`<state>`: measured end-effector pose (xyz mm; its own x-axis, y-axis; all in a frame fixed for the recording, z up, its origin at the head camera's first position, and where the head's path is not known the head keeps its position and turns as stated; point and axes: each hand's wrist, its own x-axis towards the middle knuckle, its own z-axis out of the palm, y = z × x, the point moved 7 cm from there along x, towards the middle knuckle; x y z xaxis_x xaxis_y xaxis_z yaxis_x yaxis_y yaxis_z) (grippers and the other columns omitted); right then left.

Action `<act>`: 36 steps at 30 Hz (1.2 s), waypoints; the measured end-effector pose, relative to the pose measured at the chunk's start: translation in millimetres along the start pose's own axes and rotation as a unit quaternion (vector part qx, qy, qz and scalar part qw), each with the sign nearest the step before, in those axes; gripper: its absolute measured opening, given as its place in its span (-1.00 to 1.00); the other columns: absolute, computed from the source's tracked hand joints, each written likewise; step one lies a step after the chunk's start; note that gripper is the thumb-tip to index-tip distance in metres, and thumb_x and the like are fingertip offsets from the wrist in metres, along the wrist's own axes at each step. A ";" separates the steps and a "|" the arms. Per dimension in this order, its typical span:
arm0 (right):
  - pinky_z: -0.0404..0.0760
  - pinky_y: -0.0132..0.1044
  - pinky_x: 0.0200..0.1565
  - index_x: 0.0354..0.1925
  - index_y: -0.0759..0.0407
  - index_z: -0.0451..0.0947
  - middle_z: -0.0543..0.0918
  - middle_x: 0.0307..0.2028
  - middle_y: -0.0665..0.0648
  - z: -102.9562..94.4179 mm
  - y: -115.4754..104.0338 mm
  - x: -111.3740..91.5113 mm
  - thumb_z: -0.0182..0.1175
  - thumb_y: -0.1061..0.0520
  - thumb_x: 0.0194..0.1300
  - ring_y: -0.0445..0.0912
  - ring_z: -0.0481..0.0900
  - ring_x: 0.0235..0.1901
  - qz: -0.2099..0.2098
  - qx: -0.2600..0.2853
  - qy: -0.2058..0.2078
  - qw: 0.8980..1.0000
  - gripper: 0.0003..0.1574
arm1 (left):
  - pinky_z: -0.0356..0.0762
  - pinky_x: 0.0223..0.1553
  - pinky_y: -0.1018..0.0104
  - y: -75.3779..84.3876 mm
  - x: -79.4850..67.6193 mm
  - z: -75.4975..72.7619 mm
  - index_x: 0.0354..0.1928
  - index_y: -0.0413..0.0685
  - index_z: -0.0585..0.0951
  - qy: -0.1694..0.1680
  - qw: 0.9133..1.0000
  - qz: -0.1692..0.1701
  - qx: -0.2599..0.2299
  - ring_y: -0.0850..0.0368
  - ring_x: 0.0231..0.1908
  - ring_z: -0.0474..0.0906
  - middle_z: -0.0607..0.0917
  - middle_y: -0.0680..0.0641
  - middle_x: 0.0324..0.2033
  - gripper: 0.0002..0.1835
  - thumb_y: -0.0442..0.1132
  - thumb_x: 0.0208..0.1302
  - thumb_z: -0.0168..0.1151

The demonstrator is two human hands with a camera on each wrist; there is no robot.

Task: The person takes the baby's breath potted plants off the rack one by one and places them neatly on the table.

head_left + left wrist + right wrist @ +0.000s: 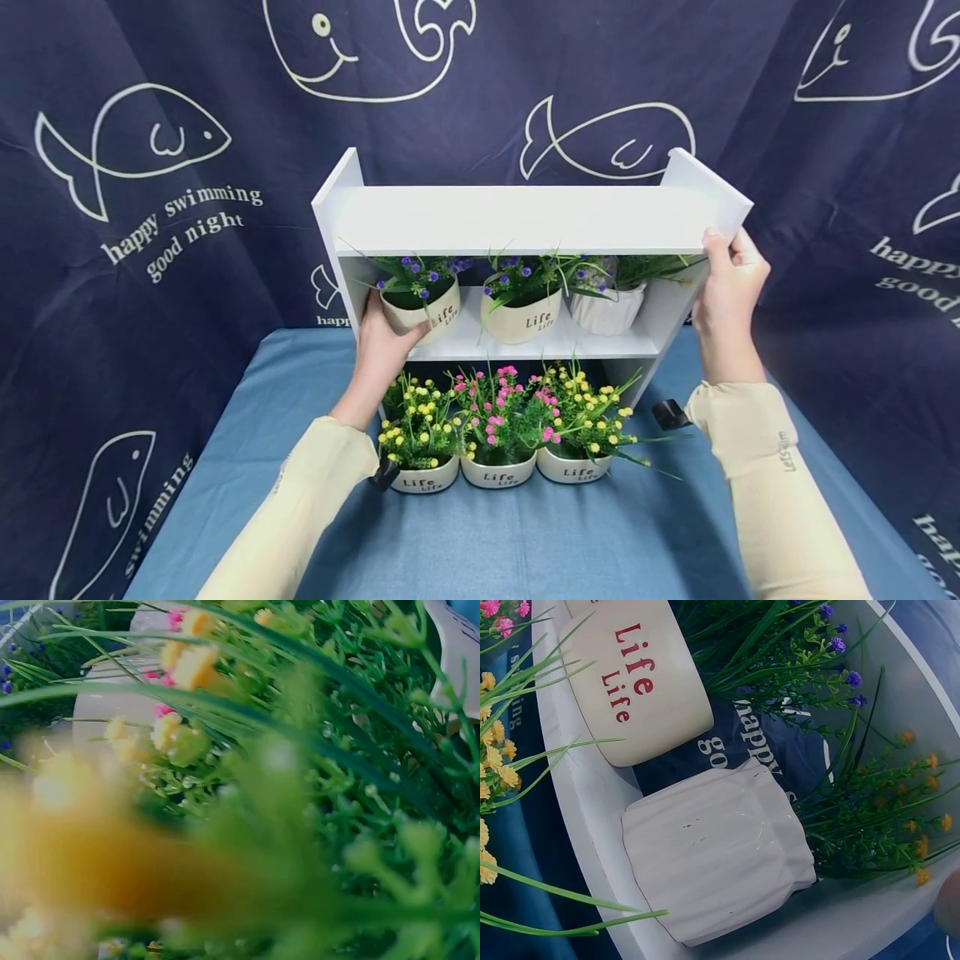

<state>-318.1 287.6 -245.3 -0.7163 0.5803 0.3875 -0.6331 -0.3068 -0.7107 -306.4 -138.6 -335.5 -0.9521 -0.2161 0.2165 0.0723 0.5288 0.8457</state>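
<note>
A white shelf unit (510, 221) stands on the blue cloth. On its middle board, my left hand (381, 342) holds the leftmost cream pot (444, 312) of purple flowers, thumb across the front; the other fingers are partly hidden. My right hand (729, 296) grips the front edge of the right side panel. Between the hands sit another cream "Life" pot (522, 323) and a white fluted pot (607, 312), both with plants. The right wrist view shows the fluted pot (720, 855) up close. Yellow flowers (187, 667) and leaves fill the left wrist view, which hides the left hand.
In front of the lower part stand three "Life" pots: yellow flowers on the left (426, 482), pink in the middle (498, 475), yellow on the right (573, 469). Blue cloth (525, 550) covers the table. A dark fish-print curtain (450, 133) hangs behind.
</note>
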 end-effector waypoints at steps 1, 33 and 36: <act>0.53 -0.39 -0.24 -0.17 0.35 0.67 0.70 -0.37 0.14 0.1 0.1 -0.2 0.06 0.46 0.22 -0.13 0.59 -0.37 0.000 0.000 -0.001 1.000 -0.70 | 0.23 0.38 -0.10 -0.6 0.2 0.4 0.51 -0.13 0.00 0.004 1.000 -0.002 0.001 -0.21 0.34 0.25 0.25 -0.29 0.40 0.09 -0.07 0.05 0.45; 0.51 -0.37 -0.20 -0.13 0.35 0.67 0.69 -0.33 0.14 1.4 -0.7 -1.6 0.04 0.45 0.24 -0.12 0.58 -0.31 -0.003 -0.007 -0.003 1.000 -0.68 | 0.43 0.17 -0.06 0.7 -12.0 -4.7 0.35 -0.09 0.30 0.025 1.000 0.006 -0.003 -0.16 0.13 0.47 0.52 -0.19 0.15 -0.05 -0.02 -0.10 0.55; 0.51 -0.38 -0.20 -0.15 0.33 0.67 0.69 -0.34 0.13 1.8 -1.2 -1.8 0.05 0.45 0.24 -0.13 0.58 -0.32 -0.009 -0.010 -0.004 1.000 -0.69 | 0.47 0.11 -0.04 1.9 -15.4 -7.2 0.34 -0.05 0.34 0.024 1.000 0.009 -0.006 -0.14 0.08 0.51 0.57 -0.17 0.11 -0.07 -0.02 -0.10 0.56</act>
<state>-316.6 285.5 -244.1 -0.7075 0.5789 0.4053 -0.6396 -0.2808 -0.7156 -289.4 -140.2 -333.7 -0.9348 -0.2462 0.2559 0.0944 0.5226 0.8473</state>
